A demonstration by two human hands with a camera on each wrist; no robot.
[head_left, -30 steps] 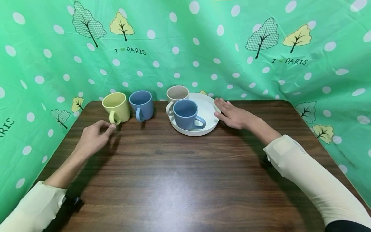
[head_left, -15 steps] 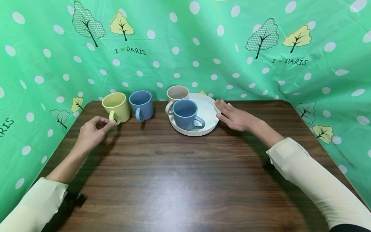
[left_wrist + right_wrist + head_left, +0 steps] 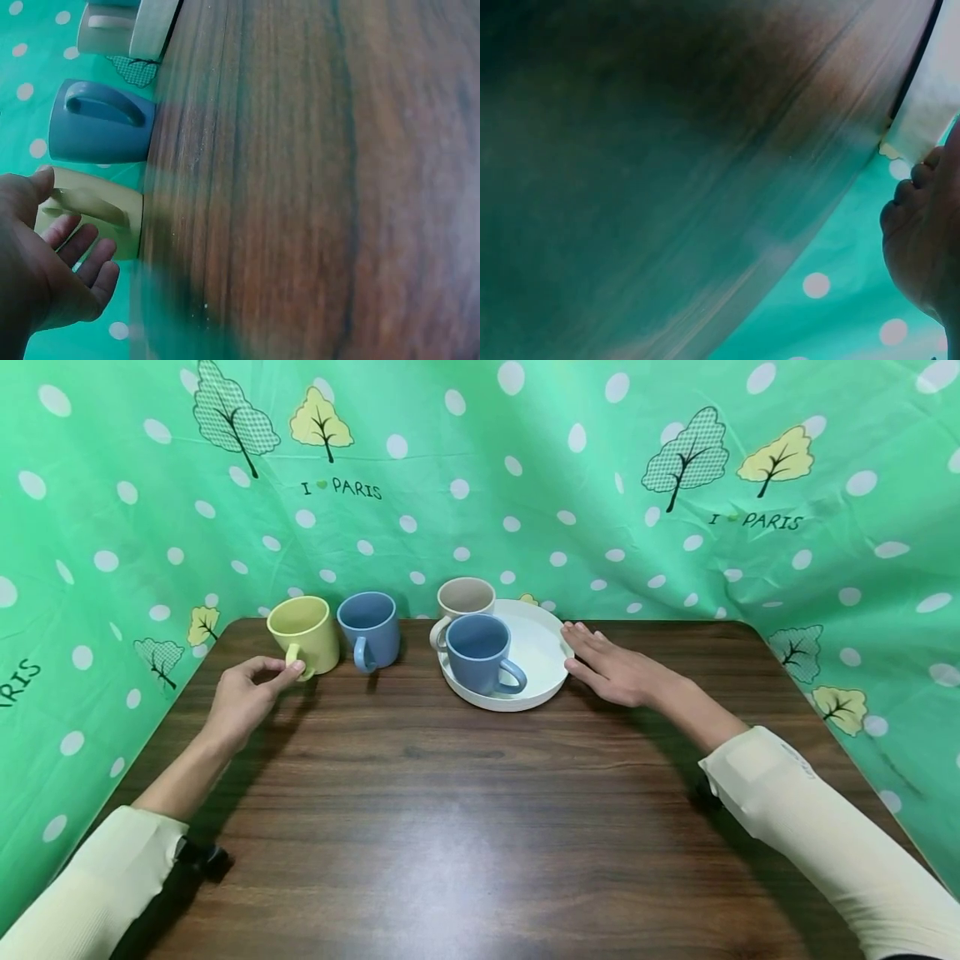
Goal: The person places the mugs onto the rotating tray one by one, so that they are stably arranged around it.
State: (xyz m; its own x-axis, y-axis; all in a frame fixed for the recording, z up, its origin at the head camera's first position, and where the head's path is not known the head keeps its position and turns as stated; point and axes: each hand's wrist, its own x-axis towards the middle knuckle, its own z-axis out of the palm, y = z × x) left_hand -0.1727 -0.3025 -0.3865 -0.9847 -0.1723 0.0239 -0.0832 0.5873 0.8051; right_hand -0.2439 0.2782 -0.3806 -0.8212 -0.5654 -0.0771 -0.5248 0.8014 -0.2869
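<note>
In the head view my left hand (image 3: 243,697) pinches the handle of a yellow mug (image 3: 313,633) between thumb and index finger. The left wrist view shows the other fingers of this left hand (image 3: 49,262) loosely bent beside the yellow mug (image 3: 112,195). A blue mug (image 3: 375,631) stands upright just right of it. Farther right, a white round tray (image 3: 543,647) carries a beige mug (image 3: 467,596) and another blue mug (image 3: 476,656). My right hand (image 3: 618,670) lies with straight fingers against the tray's right rim; the right wrist view shows this hand (image 3: 922,225) only partly.
A dark wooden table (image 3: 450,802) spreads in front, with the mugs and tray near its back edge. Green dotted cloth (image 3: 480,485) hangs close behind and along both sides. Black wrist devices, such as the left one (image 3: 202,860), sit under the sleeves.
My left thumb and index finger have moved up and in closer on the yellow mug's handle. My right hand stays at the tray rim. The head view has shifted slightly.
</note>
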